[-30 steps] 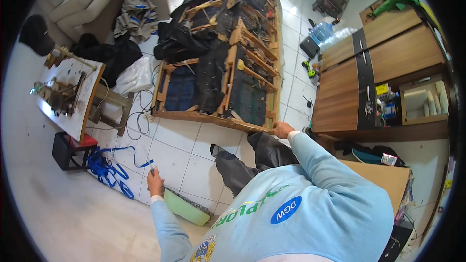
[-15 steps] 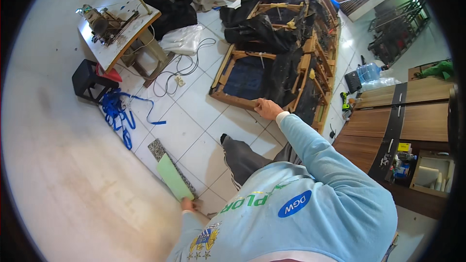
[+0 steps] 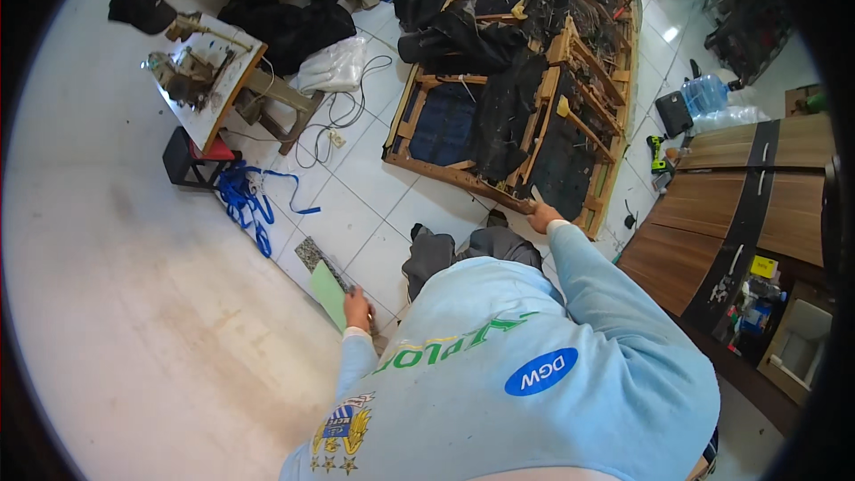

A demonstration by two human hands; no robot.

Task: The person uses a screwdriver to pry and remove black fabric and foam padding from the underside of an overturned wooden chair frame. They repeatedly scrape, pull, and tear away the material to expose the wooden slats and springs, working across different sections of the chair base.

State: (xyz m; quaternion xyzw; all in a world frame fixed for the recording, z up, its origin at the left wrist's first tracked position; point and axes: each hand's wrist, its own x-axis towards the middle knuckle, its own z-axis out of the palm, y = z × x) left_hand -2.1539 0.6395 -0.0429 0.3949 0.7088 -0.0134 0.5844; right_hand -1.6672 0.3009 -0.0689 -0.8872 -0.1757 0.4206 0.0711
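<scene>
my right hand (image 3: 544, 216) at the wooden frame (image 3: 450, 179), right of centre, can't tell if gripping, my left hand (image 3: 358, 311) by a green pad (image 3: 329, 296), lower left, grip unclear too tbh

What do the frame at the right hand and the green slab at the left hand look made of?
Frame: apparently unfinished wood, from its brown surface and slatted build. Green slab: probably matte foam, given its even pale colour and straight edge, but unconfirmed.

Bright light glares off the white floor (image 3: 363, 214), with fisheye distortion near the dark rim
</scene>
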